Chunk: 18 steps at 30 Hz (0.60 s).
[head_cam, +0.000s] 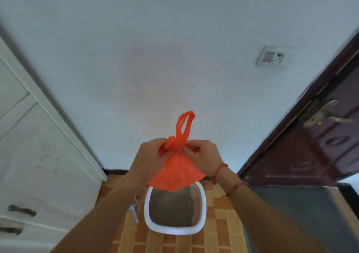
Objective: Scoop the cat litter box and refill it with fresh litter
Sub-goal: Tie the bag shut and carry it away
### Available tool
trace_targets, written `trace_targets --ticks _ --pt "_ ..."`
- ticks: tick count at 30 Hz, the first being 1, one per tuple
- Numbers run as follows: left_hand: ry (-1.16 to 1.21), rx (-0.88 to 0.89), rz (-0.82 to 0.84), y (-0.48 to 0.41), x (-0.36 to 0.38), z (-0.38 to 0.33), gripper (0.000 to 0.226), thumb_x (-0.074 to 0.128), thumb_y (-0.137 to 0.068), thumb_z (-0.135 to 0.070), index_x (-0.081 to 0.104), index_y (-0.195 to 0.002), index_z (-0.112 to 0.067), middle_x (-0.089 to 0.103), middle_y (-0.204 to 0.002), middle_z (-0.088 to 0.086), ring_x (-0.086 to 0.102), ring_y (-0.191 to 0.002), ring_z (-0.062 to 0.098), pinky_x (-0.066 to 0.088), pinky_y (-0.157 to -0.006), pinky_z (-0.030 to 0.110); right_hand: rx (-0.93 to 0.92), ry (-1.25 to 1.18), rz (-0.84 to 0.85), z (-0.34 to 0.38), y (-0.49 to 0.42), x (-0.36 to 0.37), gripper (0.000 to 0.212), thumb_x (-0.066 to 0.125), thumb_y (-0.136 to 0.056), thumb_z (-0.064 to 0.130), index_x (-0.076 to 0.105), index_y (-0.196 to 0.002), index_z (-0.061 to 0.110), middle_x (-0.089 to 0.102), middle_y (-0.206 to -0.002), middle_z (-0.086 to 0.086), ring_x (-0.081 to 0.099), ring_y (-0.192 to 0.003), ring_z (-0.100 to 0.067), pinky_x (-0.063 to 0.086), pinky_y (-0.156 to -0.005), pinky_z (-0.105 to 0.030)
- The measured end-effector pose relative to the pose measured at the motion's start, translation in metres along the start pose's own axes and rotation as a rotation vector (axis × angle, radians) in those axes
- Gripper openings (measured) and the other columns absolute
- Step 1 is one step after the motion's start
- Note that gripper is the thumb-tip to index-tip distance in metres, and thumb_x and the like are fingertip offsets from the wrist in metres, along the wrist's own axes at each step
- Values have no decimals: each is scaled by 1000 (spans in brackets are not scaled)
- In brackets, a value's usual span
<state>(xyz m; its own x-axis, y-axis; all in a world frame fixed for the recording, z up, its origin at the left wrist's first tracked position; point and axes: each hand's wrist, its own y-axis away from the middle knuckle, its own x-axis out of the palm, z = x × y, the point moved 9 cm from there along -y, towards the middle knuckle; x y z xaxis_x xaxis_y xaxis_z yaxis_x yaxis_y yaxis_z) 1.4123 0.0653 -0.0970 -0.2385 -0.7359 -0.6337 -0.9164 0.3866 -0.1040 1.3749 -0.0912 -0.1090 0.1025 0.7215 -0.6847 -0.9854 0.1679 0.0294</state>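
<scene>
L hand (pixel 149 155) & R hand (pixel 205 155) both pinch the orange bag (pixel 176 175) at its knotted neck
Grips meet from opp. sides, neither nearer; bag hangs upright, loop handle up, body flared below, approx. straight above litter box (pixel 174 231) on tiled floor. Pale scoop-like tool (pixel 135 212) just left of box. Cabinet (pixel 29 155) left, door (pixel 320 145) right, both well apart, nothing in the way

Soft, even daylight; slight blur, wide-angle bending at edges.
</scene>
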Motion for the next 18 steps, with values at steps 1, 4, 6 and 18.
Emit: trace_targets --ticks 1,4,6,18 --pt "16 28 27 -1 7 -8 19 69 -87 -15 74 -103 -23 67 -86 -17 61 -76 1 38 -71 -1 25 3 -18 -5 7 -8 20 63 -88 42 76 -97 30 74 -93 13 60 -76 4 38 -71 -4" --pt "30 122 114 -2 29 -34 22 70 -85 -13 74 -106 -19 68 -89 -13 61 -79 8 37 -70 -1 98 27 -94 -22 31 -34 19 64 -87 41 75 -98 30 73 -95 14 63 -82 2 40 -73 -5" --pt "39 177 180 2 46 -52 25 71 -85 -13 73 -109 -20 69 -92 -11 62 -83 10 36 -72 0 146 65 -153 -31 55 -52 19 64 -87 41 73 -99 30 72 -96 13 62 -83 0 46 -78 -14" --pt "135 548 581 103 176 -189 27 72 -84 -13 71 -107 -27 65 -86 -23 61 -78 -4 39 -72 5 480 158 -468 -97 271 -142 27 61 -89 33 63 -115 35 69 -107 9 61 -100 -13 36 -78 -16"
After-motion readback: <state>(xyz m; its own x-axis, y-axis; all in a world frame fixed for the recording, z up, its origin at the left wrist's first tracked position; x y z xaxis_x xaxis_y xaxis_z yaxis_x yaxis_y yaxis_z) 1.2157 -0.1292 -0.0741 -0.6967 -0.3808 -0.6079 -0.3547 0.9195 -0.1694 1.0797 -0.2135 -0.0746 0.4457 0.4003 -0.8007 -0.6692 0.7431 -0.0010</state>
